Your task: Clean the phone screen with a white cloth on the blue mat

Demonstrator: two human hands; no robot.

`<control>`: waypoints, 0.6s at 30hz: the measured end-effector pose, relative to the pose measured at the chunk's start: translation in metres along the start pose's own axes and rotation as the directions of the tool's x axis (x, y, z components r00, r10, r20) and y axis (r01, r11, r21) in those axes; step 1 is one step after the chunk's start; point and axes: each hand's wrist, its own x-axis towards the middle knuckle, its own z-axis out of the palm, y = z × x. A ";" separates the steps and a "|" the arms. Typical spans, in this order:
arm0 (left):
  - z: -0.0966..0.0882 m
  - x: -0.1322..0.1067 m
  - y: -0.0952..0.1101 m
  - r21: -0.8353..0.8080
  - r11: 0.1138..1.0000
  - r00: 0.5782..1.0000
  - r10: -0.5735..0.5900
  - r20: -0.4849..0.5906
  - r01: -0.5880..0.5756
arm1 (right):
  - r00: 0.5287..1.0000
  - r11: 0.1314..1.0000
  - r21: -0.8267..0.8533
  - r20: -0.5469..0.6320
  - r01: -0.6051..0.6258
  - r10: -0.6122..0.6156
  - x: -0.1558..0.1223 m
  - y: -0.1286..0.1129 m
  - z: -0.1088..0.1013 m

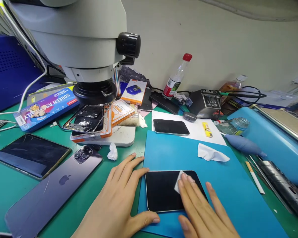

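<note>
A smartphone [161,191] with a dark screen and light frame lies face up on the blue mat [173,148]. My left hand [119,195] steadies its left end, forefinger against the upper corner and thumb by the lower edge, the other fingers spread outward. With flattened fingers, my right hand [201,208] presses a small white wipe [178,183] onto the right part of the screen. Most of that wipe is hidden beneath the fingers. Another white wipe [212,153] lies crumpled farther back on the mat.
Left of my hands lie a purple phone [62,181] and a dark tablet-like device [31,155]. A microscope [89,49] overhangs an opened phone [86,120]. Another phone [171,127] rests on white paper. Tweezers [268,181], a cigarette [255,178] and a blower bulb [244,144] flank the mat's right.
</note>
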 end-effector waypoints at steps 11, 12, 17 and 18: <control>0.001 0.000 -0.002 0.018 0.998 0.997 0.057 -0.058 -0.056 | 0.997 0.994 0.068 -0.001 -0.082 0.082 0.024 -0.012 -0.005; 0.001 -0.001 -0.002 0.015 0.999 0.997 0.048 -0.055 -0.047 | 0.995 0.993 0.062 -0.002 -0.097 0.097 0.025 -0.012 -0.004; 0.003 -0.004 -0.002 0.014 1.000 0.999 0.027 -0.027 -0.027 | 0.998 0.996 0.084 -0.056 0.044 -0.039 0.031 -0.031 0.002; 0.003 -0.004 -0.002 0.013 1.000 0.999 0.023 -0.022 -0.023 | 0.996 0.994 0.082 -0.062 0.074 -0.069 0.029 -0.032 0.002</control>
